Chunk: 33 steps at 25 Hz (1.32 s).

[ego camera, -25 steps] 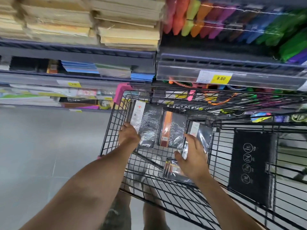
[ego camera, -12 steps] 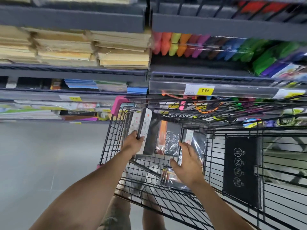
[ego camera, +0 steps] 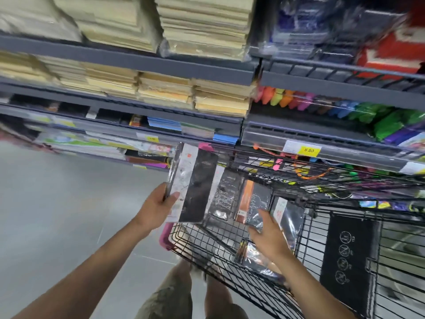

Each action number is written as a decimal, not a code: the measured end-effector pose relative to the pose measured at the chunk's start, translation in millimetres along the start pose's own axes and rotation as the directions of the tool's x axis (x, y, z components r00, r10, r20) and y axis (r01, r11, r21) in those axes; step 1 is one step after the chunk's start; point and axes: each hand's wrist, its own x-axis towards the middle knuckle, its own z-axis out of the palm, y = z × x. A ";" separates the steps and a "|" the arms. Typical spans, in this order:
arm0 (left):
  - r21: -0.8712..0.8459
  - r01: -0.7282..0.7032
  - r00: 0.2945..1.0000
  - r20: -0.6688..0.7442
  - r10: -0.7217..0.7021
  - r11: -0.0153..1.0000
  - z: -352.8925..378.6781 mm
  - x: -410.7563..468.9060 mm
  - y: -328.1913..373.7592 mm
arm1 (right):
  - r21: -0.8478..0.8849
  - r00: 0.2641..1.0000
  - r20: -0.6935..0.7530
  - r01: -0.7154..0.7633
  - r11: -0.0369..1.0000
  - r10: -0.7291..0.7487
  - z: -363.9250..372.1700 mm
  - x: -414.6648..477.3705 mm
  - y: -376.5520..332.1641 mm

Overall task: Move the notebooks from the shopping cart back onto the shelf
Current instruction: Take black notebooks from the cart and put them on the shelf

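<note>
My left hand (ego camera: pixel 158 204) grips a black shrink-wrapped notebook (ego camera: pixel 195 185) with a white label strip, lifted above the left rim of the black wire shopping cart (ego camera: pixel 207 247). Several more wrapped notebooks stand inside the cart: a black one (ego camera: pixel 224 196), one with an orange strip (ego camera: pixel 254 204) and one at the right (ego camera: pixel 289 215). Another lies flat on the cart floor (ego camera: pixel 255 259). My right hand (ego camera: pixel 269 233) reaches into the cart with fingers stretched, touching the orange-strip notebook. The grey shelf (ego camera: pixel 161 132) with dark notebooks runs behind the cart.
Stacks of cream paper pads (ego camera: pixel 165 88) fill the upper shelves. Coloured pens (ego camera: pixel 322 104) hang at the right above a yellow price tag (ego camera: pixel 308 150). The cart's folded black child-seat flap (ego camera: pixel 347 256) is at the right. Grey floor (ego camera: pixel 57 215) lies to the left.
My left hand has lifted its notebook up and out above the cart's left rim. My right hand let go of the right-hand notebook and moved onto the orange-strip one. The camera tilted upward.
</note>
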 end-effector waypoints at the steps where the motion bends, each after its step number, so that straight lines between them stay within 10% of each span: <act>1: -0.032 -0.010 0.999 -0.035 0.009 0.999 -15.7 -7.0 -2.8 | 0.057 0.999 0.043 -0.013 0.998 0.011 4.2 6.1 -2.9; 12: -0.156 -0.030 0.951 -0.308 -0.019 0.987 -90.5 -22.6 -59.5 | 0.138 0.959 0.143 -0.266 0.954 0.246 91.7 142.8 -16.4; 17: -0.202 0.026 0.948 -0.305 -0.088 0.979 -100.7 -29.3 -86.7 | 0.462 0.853 0.192 -0.515 0.722 0.485 121.4 184.4 -20.6; 33: -0.288 0.074 0.949 -0.275 -0.157 0.955 -97.9 -36.4 -87.5 | 0.563 0.917 0.100 -0.373 0.737 0.387 100.6 138.1 -74.9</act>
